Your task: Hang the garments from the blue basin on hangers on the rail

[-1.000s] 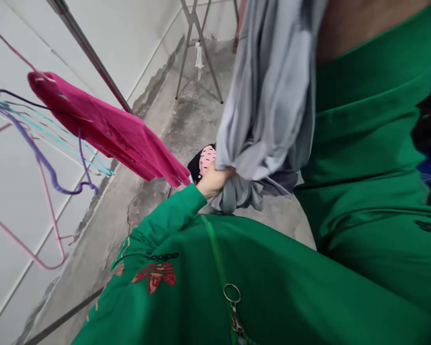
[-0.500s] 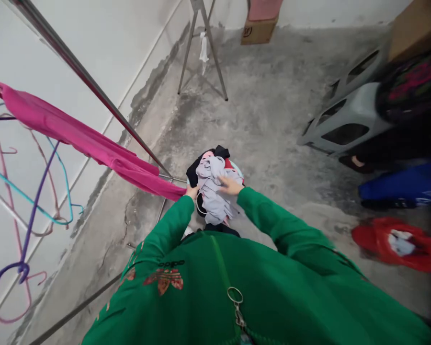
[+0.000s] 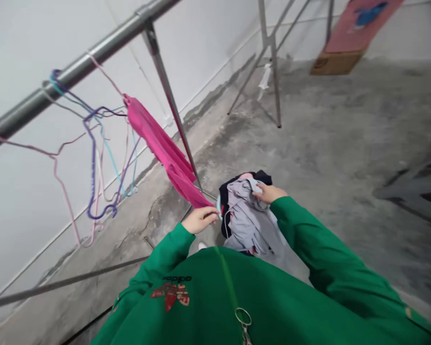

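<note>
A heap of clothes sits low in front of me in a container whose pale teal rim (image 3: 219, 205) barely shows. On top lies a light grey garment (image 3: 249, 220), spread toward my body, with black clothing (image 3: 264, 177) under it. My right hand (image 3: 270, 193) is closed on the grey garment's far right part, thumb and fingers in its folds. To the left of the heap, my left hand (image 3: 200, 220) hovers with fingers loosely stretched and nothing visible in them. Beside those fingers hangs the lower end of a pink garment (image 3: 165, 155).
A metal rail (image 3: 75, 62) at upper left carries several hangers, among them a purple hanger (image 3: 92, 177). Its upright post (image 3: 172, 103) stands behind the pink garment. Farther off are a metal stand (image 3: 273, 72), a cardboard box (image 3: 335, 62) and, at right, a grey plastic stool (image 3: 416, 191).
The view has swung left and up, showing the rail. My left hand has come away from the heap's left side. My right hand has taken hold of the grey garment, which is more spread out.
</note>
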A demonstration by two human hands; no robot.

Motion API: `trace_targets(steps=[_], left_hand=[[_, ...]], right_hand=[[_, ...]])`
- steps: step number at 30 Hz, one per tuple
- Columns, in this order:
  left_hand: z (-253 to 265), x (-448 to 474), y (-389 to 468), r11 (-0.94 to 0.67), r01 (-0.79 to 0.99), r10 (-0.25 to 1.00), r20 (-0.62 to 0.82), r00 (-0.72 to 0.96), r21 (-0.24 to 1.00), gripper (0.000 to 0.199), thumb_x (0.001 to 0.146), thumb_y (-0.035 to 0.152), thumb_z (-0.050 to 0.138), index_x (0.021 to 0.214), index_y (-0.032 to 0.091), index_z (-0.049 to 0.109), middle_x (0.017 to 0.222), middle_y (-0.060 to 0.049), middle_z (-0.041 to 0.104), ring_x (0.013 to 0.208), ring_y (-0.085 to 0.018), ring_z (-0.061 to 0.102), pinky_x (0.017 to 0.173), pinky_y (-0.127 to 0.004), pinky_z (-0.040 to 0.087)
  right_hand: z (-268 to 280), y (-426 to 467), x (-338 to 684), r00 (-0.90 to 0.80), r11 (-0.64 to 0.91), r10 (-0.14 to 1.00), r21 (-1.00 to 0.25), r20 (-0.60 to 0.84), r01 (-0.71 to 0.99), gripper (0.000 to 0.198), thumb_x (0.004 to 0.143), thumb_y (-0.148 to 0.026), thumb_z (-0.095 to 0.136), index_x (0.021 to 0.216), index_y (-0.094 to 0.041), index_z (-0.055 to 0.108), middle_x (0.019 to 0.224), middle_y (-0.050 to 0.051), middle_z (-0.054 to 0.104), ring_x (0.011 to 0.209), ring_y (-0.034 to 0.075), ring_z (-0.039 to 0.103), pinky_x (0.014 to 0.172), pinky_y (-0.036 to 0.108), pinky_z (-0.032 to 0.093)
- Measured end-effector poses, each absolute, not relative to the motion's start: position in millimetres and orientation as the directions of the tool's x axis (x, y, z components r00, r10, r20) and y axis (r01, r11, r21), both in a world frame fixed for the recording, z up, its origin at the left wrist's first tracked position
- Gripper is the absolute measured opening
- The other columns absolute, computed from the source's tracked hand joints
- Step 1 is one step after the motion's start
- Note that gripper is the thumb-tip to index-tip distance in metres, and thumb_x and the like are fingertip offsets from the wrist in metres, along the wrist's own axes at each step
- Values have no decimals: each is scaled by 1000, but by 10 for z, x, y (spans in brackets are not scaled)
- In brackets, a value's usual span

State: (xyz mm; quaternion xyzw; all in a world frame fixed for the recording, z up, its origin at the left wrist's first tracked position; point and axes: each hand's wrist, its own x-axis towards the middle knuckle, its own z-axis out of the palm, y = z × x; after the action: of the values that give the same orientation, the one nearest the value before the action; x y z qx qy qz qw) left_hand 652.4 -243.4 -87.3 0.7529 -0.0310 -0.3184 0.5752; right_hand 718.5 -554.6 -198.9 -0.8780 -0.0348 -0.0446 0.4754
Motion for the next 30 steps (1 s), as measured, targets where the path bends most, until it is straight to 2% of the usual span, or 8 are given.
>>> trace_targets(steps=[3, 6, 9, 13, 16, 20, 25, 30], left_hand=[[-532, 6630, -2077, -467, -57, -172, -27, 985, 882, 17, 82, 38, 62, 86, 23, 70, 83, -5, 69, 78, -19, 63, 80, -33, 51], [-383, 6927, -1803, -582, -130, 138, 255, 957, 803, 13, 83, 29, 58, 85, 20, 67, 89, -7, 66, 88, -21, 62, 87, -36, 50], [-379, 7338, -1680, -524, -115, 304, 312, 900, 844, 19, 82, 26, 59, 98, 17, 64, 107, -10, 64, 103, -23, 60, 95, -37, 48], [-327, 7830, -1696, -214, -194, 386, 266, 884, 957, 46, 85, 39, 62, 124, 18, 52, 137, -12, 52, 132, -22, 46, 113, -34, 34], [-195, 8046, -1749, 73, -235, 298, 204, 933, 969, 64, 80, 50, 68, 132, 21, 45, 145, -10, 46, 137, -21, 41, 112, -33, 36], [-46, 8012, -1850, 190, -85, -12, 88, 996, 978, 59, 63, 53, 79, 102, 13, 62, 104, -10, 70, 105, -25, 65, 96, -37, 51], [173, 7541, -2120, 285, -245, -167, 300, 939, 926, 56, 66, 50, 77, 109, 18, 61, 104, -6, 70, 102, -23, 66, 96, -36, 50], [441, 7275, -2315, -45, -563, -380, 507, 773, 825, 46, 80, 33, 62, 123, 18, 58, 132, -9, 59, 132, -28, 47, 115, -44, 34]], right_hand=[[-1353, -5192, 7464, 986, -553, 61, -818, 152, 161, 31, 80, -46, 62, 94, -19, 64, 81, 15, 67, 82, 27, 64, 76, 40, 49], [-502, -4487, 7590, 936, -424, 184, -835, 300, 351, 64, 84, -52, 54, 137, -17, 44, 125, 17, 61, 106, 28, 63, 85, 42, 53], [184, -3667, 7587, 856, -462, 275, -721, 438, 517, 98, 72, -53, 68, 149, -10, 25, 145, 22, 43, 127, 35, 50, 100, 50, 47], [441, -3070, 7575, 881, -602, 325, -642, 344, 474, 69, 81, -20, 51, 146, -8, 31, 131, 21, 57, 116, 35, 59, 97, 51, 48], [348, -3157, 7633, 867, -600, 356, -626, 349, 498, 62, 80, -9, 39, 142, -11, 40, 122, 16, 64, 108, 30, 63, 95, 46, 50], [300, -3511, 7691, 845, -674, 261, -538, 467, 506, 55, 86, -15, 38, 141, -13, 43, 130, 15, 59, 112, 29, 60, 93, 44, 50], [315, -3717, 7627, 750, -817, 74, -392, 657, 424, 43, 94, -22, 35, 131, -20, 56, 133, 13, 55, 125, 29, 50, 107, 50, 38], [371, -3970, 7486, 782, -472, 140, -654, 607, 591, 44, 94, -36, 34, 125, -19, 61, 135, 8, 57, 136, 25, 43, 117, 50, 25]])
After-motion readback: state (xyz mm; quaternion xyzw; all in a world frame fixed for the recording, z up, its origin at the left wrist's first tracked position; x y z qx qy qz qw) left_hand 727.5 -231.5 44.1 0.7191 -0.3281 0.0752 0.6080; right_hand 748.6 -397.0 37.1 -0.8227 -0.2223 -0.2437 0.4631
